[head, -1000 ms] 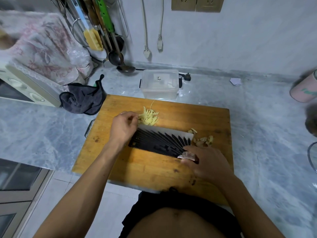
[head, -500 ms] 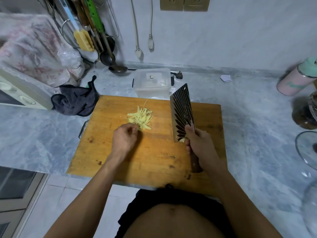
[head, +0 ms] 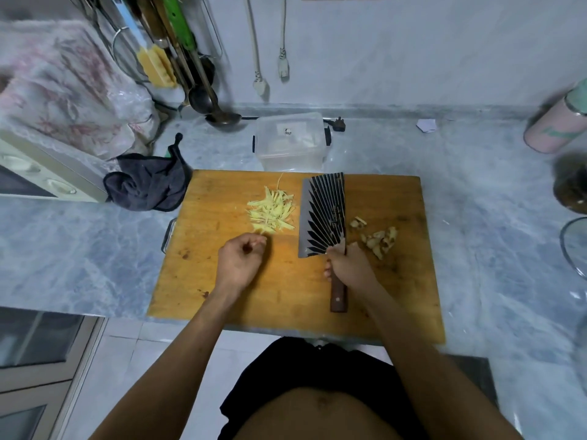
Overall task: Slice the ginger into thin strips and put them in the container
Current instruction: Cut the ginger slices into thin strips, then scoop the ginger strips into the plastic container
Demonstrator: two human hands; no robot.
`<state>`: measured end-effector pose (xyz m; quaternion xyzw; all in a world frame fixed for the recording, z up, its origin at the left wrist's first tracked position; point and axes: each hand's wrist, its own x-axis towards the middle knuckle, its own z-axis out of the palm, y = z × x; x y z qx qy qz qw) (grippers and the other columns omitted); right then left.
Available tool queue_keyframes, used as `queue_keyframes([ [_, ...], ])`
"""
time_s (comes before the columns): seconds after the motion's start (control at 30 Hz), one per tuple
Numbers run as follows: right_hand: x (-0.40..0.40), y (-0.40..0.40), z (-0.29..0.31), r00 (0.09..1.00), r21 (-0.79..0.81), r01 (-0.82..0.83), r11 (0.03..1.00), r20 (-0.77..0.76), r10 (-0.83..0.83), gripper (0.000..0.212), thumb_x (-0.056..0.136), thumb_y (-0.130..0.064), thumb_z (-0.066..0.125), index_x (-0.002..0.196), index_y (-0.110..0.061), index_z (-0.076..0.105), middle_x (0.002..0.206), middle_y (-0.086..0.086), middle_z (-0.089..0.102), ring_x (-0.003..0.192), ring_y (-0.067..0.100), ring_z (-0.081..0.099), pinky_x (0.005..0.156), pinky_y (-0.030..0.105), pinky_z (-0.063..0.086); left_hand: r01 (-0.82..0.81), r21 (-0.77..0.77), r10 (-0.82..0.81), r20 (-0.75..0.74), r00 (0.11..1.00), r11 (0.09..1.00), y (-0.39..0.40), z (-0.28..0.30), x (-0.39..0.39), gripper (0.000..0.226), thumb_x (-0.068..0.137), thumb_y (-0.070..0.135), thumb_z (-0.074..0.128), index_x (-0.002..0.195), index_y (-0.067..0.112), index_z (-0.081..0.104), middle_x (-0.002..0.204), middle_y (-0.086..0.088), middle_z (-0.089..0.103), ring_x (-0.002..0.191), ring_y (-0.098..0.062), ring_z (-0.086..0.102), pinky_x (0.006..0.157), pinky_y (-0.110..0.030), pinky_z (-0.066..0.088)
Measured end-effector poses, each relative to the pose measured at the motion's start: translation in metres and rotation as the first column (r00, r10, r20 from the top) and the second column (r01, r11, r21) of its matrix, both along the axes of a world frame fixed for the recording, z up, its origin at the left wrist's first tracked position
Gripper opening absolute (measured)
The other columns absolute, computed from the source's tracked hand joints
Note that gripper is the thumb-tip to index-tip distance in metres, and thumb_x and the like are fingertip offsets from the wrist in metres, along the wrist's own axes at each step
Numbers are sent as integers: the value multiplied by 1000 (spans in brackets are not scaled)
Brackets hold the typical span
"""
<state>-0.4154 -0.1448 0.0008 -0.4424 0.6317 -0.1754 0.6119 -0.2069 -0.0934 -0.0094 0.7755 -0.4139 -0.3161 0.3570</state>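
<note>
A pile of thin yellow ginger strips [head: 271, 211] lies on the wooden cutting board [head: 222, 296]. My left hand [head: 241, 265] sits just below the pile with its fingers curled. Its fingertips are at the pile's near edge, and nothing shows plainly inside them. My right hand [head: 349, 268] grips the wooden handle of a black-patterned cleaver [head: 322, 217]. The blade lies on the board right of the strips. Brownish ginger scraps [head: 378, 238] lie right of the blade. A clear plastic container [head: 290, 141] stands behind the board.
A dark cloth [head: 147, 185] lies at the board's left corner, beside a white oven [head: 41, 176]. Utensils and a ladle [head: 219, 117] hang at the back. A pink cup [head: 556, 128] and glassware stand at the right. The marble counter's edge runs just under the board.
The cleaver went from lying flat beside the strips, to raised on edge, to resting on the board right of the pile. My left hand drew back slightly from the strips.
</note>
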Motion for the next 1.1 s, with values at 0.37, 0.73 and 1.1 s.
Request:
queue_keyframes([
  [0.37, 11, -29, 46, 852, -232, -309, 922, -499, 159, 30, 98, -29, 59, 77, -7, 55, 63, 1, 50, 56, 13, 49, 43, 21, 31, 0, 21, 4, -171, 985, 1000, -45, 12, 50, 15, 94, 11, 63, 90, 20, 75, 97, 8, 73, 92, -7, 66, 89, -22, 50],
  [0.73, 35, -88, 90, 915, -413, -288, 864, -386, 121, 38, 97, -29, 59, 87, 7, 68, 72, 16, 71, 68, 28, 70, 73, 47, 57, -233, 241, 330, -549, 768, 942, -202, 27, 72, 12, 89, 16, 65, 94, 8, 58, 77, -10, 57, 56, -19, 52, 57, -31, 49],
  [1.1, 38, -84, 83, 911, -457, -247, 855, -410, 44, 38, 98, -33, 56, 84, 1, 64, 74, 17, 68, 73, 31, 68, 64, 43, 51, -332, 43, 295, -576, 762, 942, -209, 34, 79, 20, 86, 17, 76, 79, 14, 57, 91, -7, 61, 83, -21, 59, 70, -32, 56],
])
